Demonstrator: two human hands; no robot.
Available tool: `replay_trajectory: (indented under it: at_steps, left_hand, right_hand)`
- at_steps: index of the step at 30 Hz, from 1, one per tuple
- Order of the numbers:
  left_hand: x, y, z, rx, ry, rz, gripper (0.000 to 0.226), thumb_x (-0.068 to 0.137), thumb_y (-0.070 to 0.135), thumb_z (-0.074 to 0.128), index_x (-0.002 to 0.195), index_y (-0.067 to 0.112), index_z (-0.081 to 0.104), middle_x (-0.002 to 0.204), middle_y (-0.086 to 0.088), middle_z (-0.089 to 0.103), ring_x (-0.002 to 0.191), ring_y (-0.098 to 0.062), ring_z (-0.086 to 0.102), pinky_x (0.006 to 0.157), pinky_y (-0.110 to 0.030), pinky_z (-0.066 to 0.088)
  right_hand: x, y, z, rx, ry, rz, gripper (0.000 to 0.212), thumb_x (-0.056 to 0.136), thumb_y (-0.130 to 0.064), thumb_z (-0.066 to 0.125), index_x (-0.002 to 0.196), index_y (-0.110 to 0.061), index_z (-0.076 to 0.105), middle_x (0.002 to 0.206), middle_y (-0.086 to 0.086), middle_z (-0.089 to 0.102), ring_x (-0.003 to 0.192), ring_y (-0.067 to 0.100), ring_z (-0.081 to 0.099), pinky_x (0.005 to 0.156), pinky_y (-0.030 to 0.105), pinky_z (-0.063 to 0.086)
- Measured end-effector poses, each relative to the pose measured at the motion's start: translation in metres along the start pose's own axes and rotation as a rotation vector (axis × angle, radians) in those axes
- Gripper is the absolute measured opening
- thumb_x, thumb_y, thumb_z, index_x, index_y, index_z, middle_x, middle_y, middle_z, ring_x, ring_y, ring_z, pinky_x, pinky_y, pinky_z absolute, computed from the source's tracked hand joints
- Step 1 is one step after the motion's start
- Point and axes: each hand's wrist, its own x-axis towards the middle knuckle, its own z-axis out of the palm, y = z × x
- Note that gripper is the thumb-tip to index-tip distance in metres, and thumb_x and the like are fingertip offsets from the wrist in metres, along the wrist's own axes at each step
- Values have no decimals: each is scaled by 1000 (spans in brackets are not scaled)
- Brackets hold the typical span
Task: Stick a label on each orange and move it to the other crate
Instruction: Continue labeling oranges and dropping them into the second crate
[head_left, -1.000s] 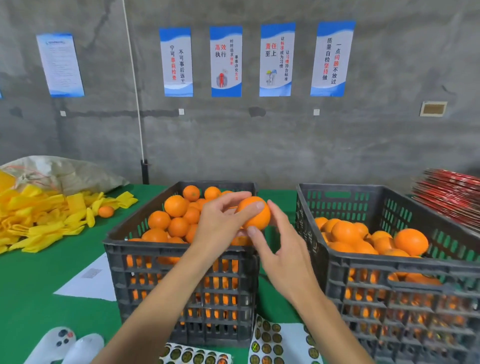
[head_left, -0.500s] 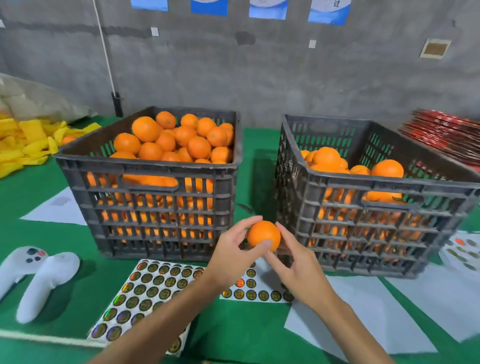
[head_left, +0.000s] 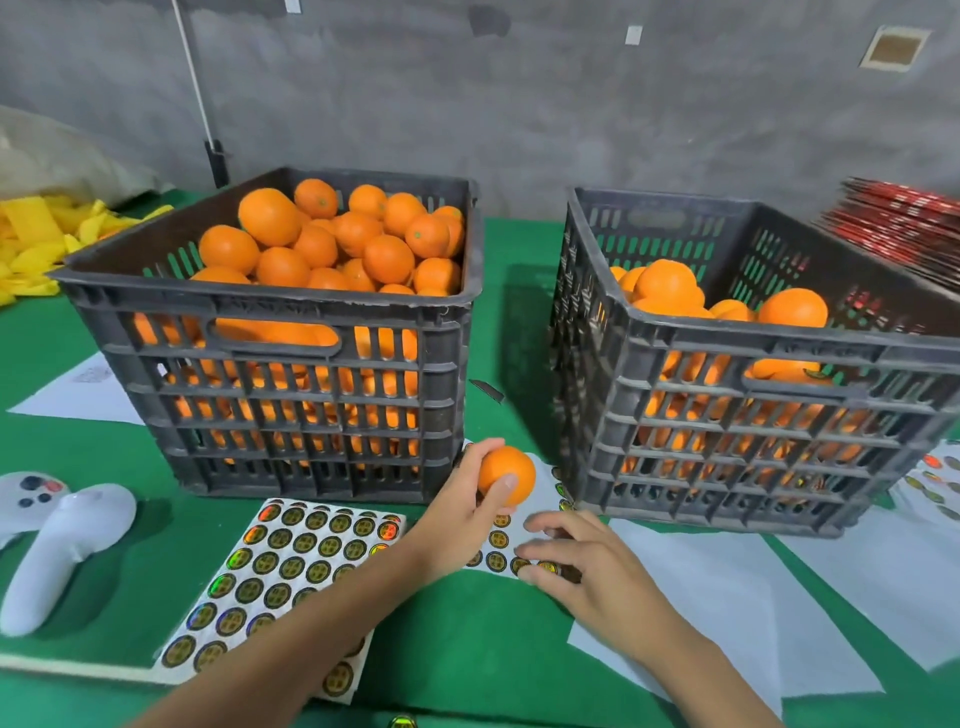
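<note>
Right hand (head_left: 587, 564) dropped to sticker sheet (head_left: 511, 556) | left hand (head_left: 470, 512) grips 1 orange (head_left: 508, 474)

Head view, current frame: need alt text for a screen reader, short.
A person's left hand holds an orange above a green table, while the right hand reaches onto a sticker sheet between two dark crates of oranges, the left crate fuller than the right crate.

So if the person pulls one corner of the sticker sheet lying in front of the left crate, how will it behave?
The sticker sheet looks thin and flat, so it would probably bend and slide easily on the green cloth. The left forearm crosses over it and may hold it down. It likely weighs very little.
</note>
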Motion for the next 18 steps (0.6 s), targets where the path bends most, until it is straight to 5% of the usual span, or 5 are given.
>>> replay_trajectory:
  at_steps: [10, 15, 18]
  left_hand:
    - [9, 2, 0, 126, -26, -12, 48, 107, 56, 35, 150, 44, 21, 149, 4, 35, 102, -1, 70, 89, -20, 48]
    - [9, 5, 9, 162, 38, -48, 50, 107, 53, 34, 153, 37, 21, 149, 1, 34, 108, -17, 68, 102, -44, 51]
    - [4, -2, 15, 137, 111, -18, 51, 105, 59, 32, 151, 42, 21, 146, 4, 40, 99, -7, 71, 95, -38, 55]
  right_hand:
    - [5, -7, -2, -33, -4, -28, 51, 86, -70, 63, 120, -34, 73, 120, -24, 54, 105, 4, 48, 96, 26, 41]
    - [7, -9, 0, -96, 34, -44, 45, 94, -62, 58, 117, -28, 75, 115, -19, 57, 98, 3, 47, 87, 22, 43]
    - [7, -9, 4, -98, 78, -63, 37, 95, -58, 61, 112, -29, 77, 111, -18, 58, 96, 5, 53, 84, 26, 48]
